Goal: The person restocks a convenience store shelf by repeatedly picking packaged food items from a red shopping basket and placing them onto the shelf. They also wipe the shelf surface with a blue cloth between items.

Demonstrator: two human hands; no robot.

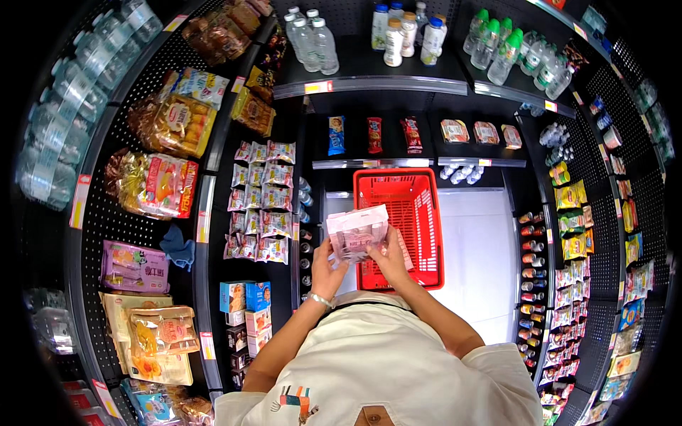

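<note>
Between both hands is a pink snack pouch (pixel 358 234) with a see-through front, tilted slightly. My left hand (pixel 327 271) grips its lower left corner; a light bracelet circles that wrist. My right hand (pixel 390 260) pinches its lower right side, thumb on the front. Below and beyond the pouch stands a red plastic shopping basket (pixel 438 229) with slotted walls. Another pink package (pixel 404 249) lies inside it, partly hidden behind my right hand.
Black shelves surround me. Bagged bread (pixel 170 186), small snack packs (pixel 277 197) and stacked boxes (pixel 258 295) are at left. Water bottles (pixel 314 45) stand on the upper shelf ahead; wrapped biscuits (pixel 336 136) lie below. Cans (pixel 527 257) and snack bags (pixel 570 197) line the right. White floor (pixel 474 234) shows beside the basket.
</note>
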